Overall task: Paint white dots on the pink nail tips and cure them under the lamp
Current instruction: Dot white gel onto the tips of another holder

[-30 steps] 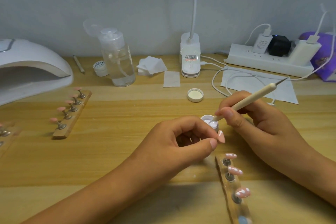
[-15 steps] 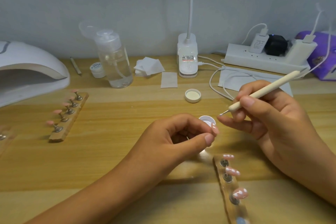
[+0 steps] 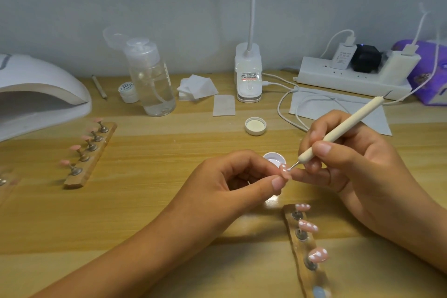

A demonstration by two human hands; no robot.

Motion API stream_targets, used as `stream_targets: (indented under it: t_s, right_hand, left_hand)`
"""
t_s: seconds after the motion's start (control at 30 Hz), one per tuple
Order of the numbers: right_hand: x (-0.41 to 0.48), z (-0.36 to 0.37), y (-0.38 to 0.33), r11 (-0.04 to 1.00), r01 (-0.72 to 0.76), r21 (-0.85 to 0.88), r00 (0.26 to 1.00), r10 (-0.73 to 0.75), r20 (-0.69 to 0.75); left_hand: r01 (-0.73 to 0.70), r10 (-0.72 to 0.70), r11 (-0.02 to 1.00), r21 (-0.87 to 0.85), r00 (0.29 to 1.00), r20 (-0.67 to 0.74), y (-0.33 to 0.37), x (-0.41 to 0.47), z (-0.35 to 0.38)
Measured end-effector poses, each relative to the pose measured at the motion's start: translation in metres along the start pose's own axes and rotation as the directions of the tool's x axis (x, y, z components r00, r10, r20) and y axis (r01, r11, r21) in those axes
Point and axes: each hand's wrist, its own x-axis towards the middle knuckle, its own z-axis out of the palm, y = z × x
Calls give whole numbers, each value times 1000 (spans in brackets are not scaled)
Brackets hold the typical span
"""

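Note:
My left hand (image 3: 232,184) pinches a small pink nail tip (image 3: 283,170) between thumb and fingers at the table's middle. My right hand (image 3: 348,167) grips a cream dotting pen (image 3: 338,130), and its metal point touches the held tip. Just behind them sits the open pot of white gel (image 3: 274,158). A wooden holder (image 3: 304,249) at the front right carries pink tips with white dots (image 3: 318,254). Another wooden holder (image 3: 89,155) on the left carries several plain pink tips. The white curing lamp (image 3: 36,92) stands at the far left.
A clear pump bottle (image 3: 150,80), a small jar (image 3: 127,91), cotton pads (image 3: 197,87), a desk lamp base (image 3: 248,75) and the pot's lid (image 3: 255,125) stand behind. A power strip (image 3: 350,77), cables and a paper sheet lie at the back right.
The pen left the gel pot, swung up, then came down onto the nail tip in my left hand. My left hand shifted slightly with the tip turned upward.

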Motion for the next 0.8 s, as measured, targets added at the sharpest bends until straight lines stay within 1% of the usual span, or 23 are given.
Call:
stream_targets:
  t_s: [0.2,0.4,0.8]
  right_hand:
    - [1,0,0,1000,-1,20,1000,1,-15]
    - [1,1,0,1000,-6,-2,1000,6,-18]
    - [1,0,1,1000,0,0,1000,0,2]
  left_hand:
    - [-1,1,1000,-1,1000,-1,1,-1,1]
    - [-6,6,1000,9,1000,-2,1,0,1]
    - [-15,15,1000,9,1000,6,0,0,1]
